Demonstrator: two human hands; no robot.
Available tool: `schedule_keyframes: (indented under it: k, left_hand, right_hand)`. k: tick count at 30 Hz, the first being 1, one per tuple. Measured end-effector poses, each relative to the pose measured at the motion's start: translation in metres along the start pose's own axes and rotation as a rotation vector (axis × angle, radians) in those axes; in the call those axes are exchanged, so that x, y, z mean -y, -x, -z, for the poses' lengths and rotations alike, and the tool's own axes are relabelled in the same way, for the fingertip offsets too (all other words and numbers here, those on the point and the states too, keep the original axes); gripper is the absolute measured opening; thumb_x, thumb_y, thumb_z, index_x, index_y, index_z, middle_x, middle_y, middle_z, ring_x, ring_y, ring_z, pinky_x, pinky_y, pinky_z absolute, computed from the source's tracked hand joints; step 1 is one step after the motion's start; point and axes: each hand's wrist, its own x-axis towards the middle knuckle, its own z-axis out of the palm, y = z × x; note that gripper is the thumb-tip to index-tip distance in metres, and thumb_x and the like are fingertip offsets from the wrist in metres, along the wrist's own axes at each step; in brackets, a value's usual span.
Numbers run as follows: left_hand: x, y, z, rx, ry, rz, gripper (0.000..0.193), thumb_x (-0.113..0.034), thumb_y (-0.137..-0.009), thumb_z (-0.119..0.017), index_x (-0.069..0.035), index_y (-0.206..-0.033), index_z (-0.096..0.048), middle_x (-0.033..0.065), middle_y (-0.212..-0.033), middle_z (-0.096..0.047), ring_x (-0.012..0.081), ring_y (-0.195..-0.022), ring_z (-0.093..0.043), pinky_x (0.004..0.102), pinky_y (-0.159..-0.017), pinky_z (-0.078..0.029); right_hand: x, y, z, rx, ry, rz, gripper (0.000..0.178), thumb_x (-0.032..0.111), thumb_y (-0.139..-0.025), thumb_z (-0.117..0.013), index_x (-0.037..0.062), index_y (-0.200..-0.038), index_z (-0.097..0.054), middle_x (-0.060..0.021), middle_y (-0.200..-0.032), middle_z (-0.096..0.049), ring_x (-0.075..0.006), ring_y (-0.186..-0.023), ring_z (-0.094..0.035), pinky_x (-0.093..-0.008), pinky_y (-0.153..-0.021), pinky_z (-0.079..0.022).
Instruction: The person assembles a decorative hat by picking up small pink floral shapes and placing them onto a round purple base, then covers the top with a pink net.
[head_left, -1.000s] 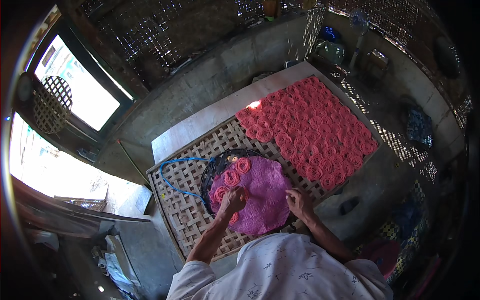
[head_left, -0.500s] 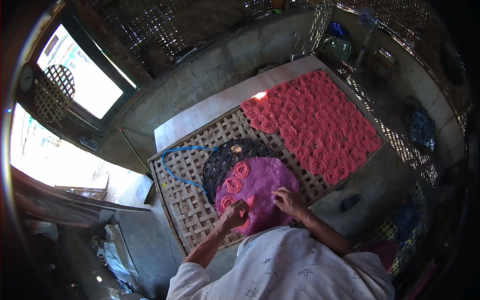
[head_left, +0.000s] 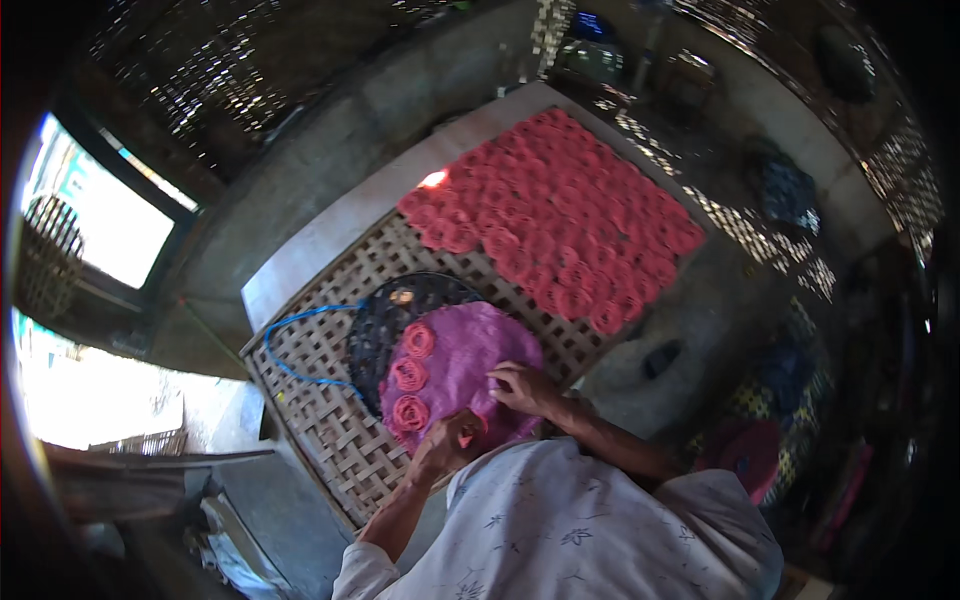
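A round, fuzzy purple cloth (head_left: 478, 345) lies before me, its left side carrying several coiled rosettes (head_left: 409, 375) of pink, noodle-like strands. My left hand (head_left: 448, 442) is closed low over the cloth, a bit of pink strand showing between its fingers. On the right part of the cloth rests my right hand (head_left: 522, 388), fingers curled and pinched together; whatever is in them is hidden. Under the cloth's upper left edge shows a dark round mesh piece (head_left: 375, 318) with a blue cord (head_left: 290, 316) looped to the left.
All this sits on a woven bamboo rack (head_left: 335, 425). Rows of pink rosettes (head_left: 560, 200) cover its far right part. A pale board (head_left: 300, 255) runs along the back. Bright openings (head_left: 105, 205) are at the left, and a dark slipper-like object (head_left: 660, 358) lies on the floor at the right.
The view has swung, moving the scene leftward. My left hand has shifted right across the cloth, away from the rosettes at its left edge. My right hand stays nearly in place.
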Motion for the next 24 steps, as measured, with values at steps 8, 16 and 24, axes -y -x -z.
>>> schedule_keyframes:
  k: [8, 16, 24]
  left_hand:
    - [-0.028, -0.013, 0.000, -0.200, -0.037, -0.032, 0.018, 0.000, -0.070, -0.063, -0.005, -0.087, -0.059, 0.0114, -0.079, -0.062, 0.0260, -0.069, -0.065, 0.0331, -0.062, -0.052]
    - [-0.048, -0.058, -0.039, -0.065, -0.277, -0.189, 0.021, -0.010, -0.075, -0.065, -0.007, -0.096, -0.062, 0.0104, -0.094, -0.065, 0.0287, -0.087, -0.063, 0.0376, -0.075, -0.052]
    - [-0.051, -0.073, -0.041, -0.008, -0.303, -0.408, 0.037, -0.013, -0.077, -0.065, -0.004, -0.113, -0.060, 0.0157, -0.119, -0.059, 0.0310, -0.113, -0.055, 0.0388, -0.096, -0.044]
  right_hand:
    - [0.047, 0.011, 0.041, 0.238, -0.234, -0.729, 0.045, 0.047, -0.087, -0.058, 0.0024, -0.087, -0.064, -0.0108, -0.080, -0.065, -0.0245, -0.077, -0.064, -0.0319, -0.070, -0.049]
    - [0.017, 0.023, 0.050, 0.112, -1.023, -0.909, 0.040, 0.040, -0.081, -0.070, 0.0024, -0.094, -0.065, -0.0039, -0.074, -0.065, -0.0141, -0.065, -0.064, -0.0272, -0.052, -0.051]
    - [-0.039, 0.032, 0.084, -0.419, -1.084, -0.817, 0.014, 0.014, -0.085, -0.064, 0.0047, -0.095, -0.063, -0.0027, -0.079, -0.064, -0.0126, -0.065, -0.062, -0.0267, -0.059, -0.051]
